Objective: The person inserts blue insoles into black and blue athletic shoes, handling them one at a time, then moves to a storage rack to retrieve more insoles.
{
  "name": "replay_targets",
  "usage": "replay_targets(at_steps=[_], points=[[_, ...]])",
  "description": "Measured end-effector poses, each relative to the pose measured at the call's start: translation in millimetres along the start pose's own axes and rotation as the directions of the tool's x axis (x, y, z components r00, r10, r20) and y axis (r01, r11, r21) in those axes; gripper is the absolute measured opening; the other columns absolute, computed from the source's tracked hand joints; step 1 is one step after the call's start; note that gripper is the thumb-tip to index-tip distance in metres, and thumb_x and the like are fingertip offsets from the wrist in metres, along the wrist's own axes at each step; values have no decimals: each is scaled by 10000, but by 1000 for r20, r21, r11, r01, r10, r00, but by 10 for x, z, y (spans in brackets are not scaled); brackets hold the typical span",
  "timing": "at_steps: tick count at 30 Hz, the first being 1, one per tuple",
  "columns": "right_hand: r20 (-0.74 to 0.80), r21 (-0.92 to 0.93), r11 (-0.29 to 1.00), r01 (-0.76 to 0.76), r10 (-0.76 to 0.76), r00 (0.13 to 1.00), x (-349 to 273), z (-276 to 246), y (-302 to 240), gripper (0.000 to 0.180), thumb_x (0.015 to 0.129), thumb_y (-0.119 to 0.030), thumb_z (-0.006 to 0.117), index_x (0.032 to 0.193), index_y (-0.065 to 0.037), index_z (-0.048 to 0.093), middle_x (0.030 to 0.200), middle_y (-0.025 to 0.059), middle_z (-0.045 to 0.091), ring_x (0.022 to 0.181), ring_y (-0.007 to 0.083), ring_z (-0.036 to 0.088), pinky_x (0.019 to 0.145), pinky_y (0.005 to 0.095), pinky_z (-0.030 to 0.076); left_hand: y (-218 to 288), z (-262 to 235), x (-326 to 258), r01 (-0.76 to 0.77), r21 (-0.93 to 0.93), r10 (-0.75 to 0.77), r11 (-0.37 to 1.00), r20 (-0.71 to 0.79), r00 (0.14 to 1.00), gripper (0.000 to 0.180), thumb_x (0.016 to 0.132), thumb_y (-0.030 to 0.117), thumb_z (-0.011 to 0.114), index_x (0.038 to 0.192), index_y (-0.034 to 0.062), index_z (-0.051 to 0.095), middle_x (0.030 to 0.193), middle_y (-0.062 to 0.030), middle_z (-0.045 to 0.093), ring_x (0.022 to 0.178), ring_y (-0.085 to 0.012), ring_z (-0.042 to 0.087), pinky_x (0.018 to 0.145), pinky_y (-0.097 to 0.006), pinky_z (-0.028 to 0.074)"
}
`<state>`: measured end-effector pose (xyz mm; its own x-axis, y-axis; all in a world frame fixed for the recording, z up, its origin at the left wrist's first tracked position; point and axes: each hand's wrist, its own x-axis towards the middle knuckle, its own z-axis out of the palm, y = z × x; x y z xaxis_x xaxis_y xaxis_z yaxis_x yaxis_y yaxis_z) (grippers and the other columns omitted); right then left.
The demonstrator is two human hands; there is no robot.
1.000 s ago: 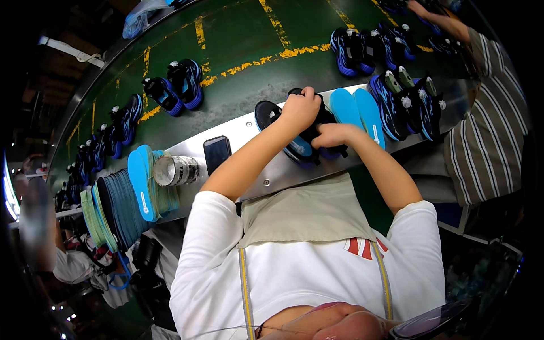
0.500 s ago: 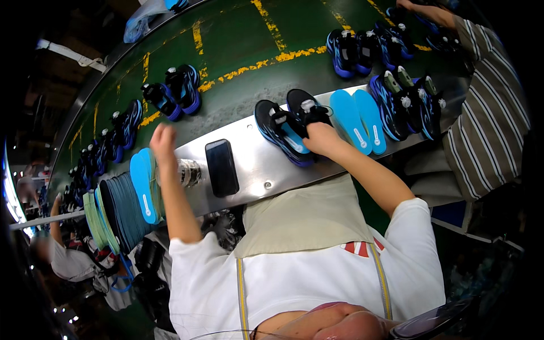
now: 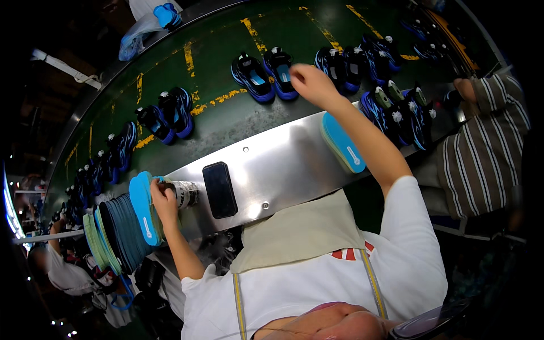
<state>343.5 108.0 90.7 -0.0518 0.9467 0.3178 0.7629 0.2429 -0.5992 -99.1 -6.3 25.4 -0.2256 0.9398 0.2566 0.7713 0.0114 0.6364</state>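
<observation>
left hand (image 3: 163, 199) grips the front blue insole (image 3: 143, 208) of the upright stack (image 3: 116, 232) at the steel worktop's (image 3: 283, 164) left end, fingers curled around its edge. right hand (image 3: 310, 84), fingers loosely bent and holding nothing, hovers over the blue-black shoe pair (image 3: 265, 72) on the green belt (image 3: 226, 113) beyond the far edge.

Metal table (image 3: 283, 170) runs across in front of the person, conveyor belt (image 3: 226, 113) just behind it. Phone (image 3: 220, 190) lies flat on the table, left of centre. Small can (image 3: 184, 194) just left of the phone. Stack of insoles (image 3: 122, 229) stands on edge at the table's left end; left hand (image 3: 163, 199) sits between stack and can, touching the nearest insole (image 3: 144, 208). Two insoles (image 3: 343, 141) lie on the table to the right, under the right forearm. Right hand (image 3: 311, 85) is over the belt, beside a pair of shoes (image 3: 265, 73). More shoe pairs (image 3: 167, 116) lie along the belt to the left and right. Another person's sleeve (image 3: 487, 141) at far right.
</observation>
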Motion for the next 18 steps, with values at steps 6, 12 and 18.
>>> replay_targets(at_steps=[6, 12, 18], points=[[238, -406, 907, -110, 221, 946, -1621, -326, 785, 467, 728, -316, 565, 1122, -78, 484, 1188, 176, 407, 1086, 338, 377, 885, 428, 321, 221, 80, 27, -185, 244, 225, 952, -147, 963, 209, 709, 61, 470, 890, -14, 542, 815, -140, 560, 755, -290, 522, 664, -341, 419], [102, -495, 860, -122, 197, 975, -2303, -79, 813, 529, 762, -367, 527, 1219, -124, 413, 1303, 160, 292, 1166, 338, 295, 960, 455, 211, 1271, 694, 569, -532, 194, 563, 824, -174, 808, 146, 677, 74, 546, 810, 14, 556, 816, -127, 570, 788, -282, 530, 715, -357, 399], [-47, -517, 842, -153, 150, 988, -2290, -25, 888, 439, 775, -277, 517, 1190, -151, 453, 1272, 122, 353, 1097, 290, 385, 933, 424, 268, 2725, 2204, 783, -743, -291, 784, 602, 38, 620, 158, 637, 79, 561, 784, 23, 569, 795, -124, 570, 772, -299, 541, 686, -369, 430]])
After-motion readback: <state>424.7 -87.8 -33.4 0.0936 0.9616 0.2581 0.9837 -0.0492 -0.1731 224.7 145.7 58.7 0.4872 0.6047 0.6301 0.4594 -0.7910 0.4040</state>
